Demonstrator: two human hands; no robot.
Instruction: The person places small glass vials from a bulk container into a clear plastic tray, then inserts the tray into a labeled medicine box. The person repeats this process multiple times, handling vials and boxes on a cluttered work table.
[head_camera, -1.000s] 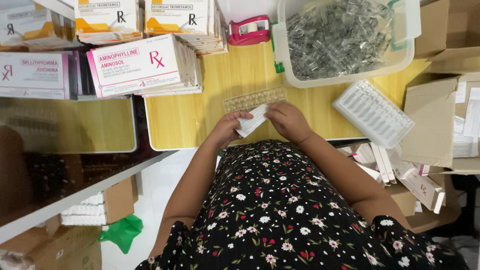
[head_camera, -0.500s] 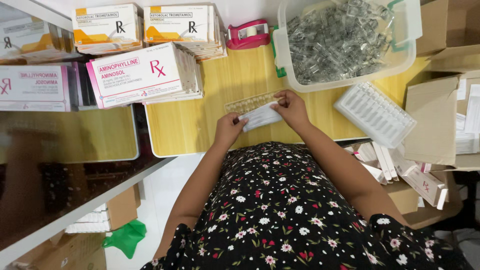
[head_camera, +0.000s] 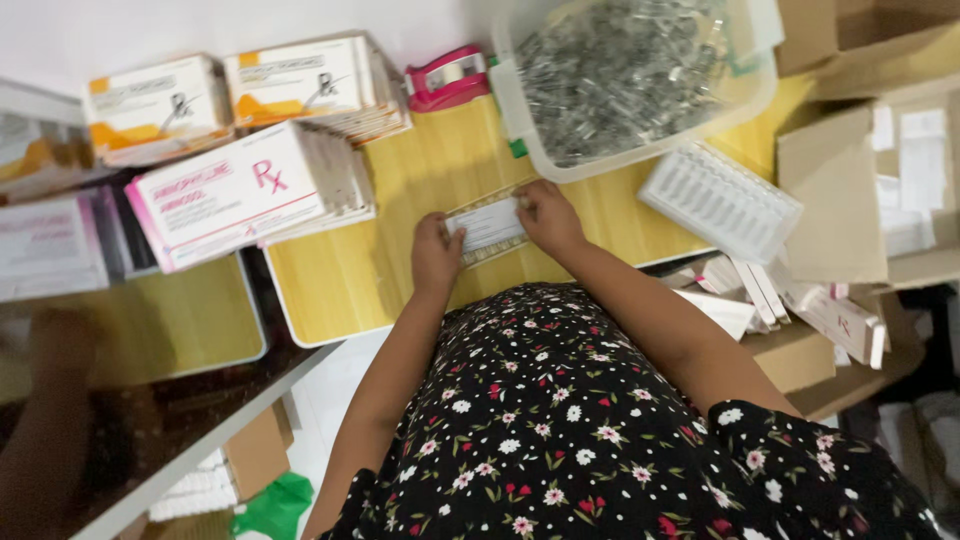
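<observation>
My left hand and right hand pinch a small white slip between the fingers, over a flat tray on the yellow table. White-and-pink boxes are stacked to my left, orange-marked ones behind them. Bare table shows near its front edge. The clear tub ahead holds many small glass vials.

Both arms reach forward — left hand and right hand close together.
</observation>
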